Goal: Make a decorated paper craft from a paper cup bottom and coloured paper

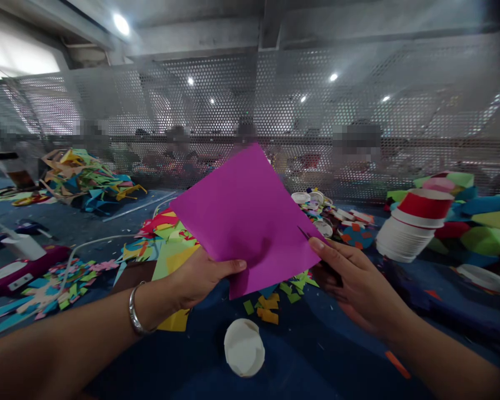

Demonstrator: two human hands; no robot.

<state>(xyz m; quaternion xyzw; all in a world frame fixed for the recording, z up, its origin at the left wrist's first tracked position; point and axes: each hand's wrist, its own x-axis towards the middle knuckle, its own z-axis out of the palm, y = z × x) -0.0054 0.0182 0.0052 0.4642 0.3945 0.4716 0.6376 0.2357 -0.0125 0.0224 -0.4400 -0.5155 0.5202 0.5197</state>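
Observation:
A square sheet of magenta paper (pixel 250 216) is held up, corner upward, in front of me. My left hand (pixel 200 280) grips its lower left edge, thumb flat across the front and fingers behind. At the right corner, my right hand (pixel 350 278) is closed around what looks like scissors; only a thin dark blade (pixel 303 232) shows against the paper, and the handles are mostly hidden by the fingers. Below the sheet sits a white paper cup (pixel 244 348). Green and orange paper scraps (pixel 269 308) lie behind it.
Coloured paper sheets (pixel 173 258) are stacked at left, near a heap of folded paper (pixel 85 178) and a magenta power strip (pixel 25 269). Nested cups (pixel 414 225) lean at right beside coloured paper shapes (pixel 487 216). Across the table's back stands a perforated metal screen (pixel 216 100).

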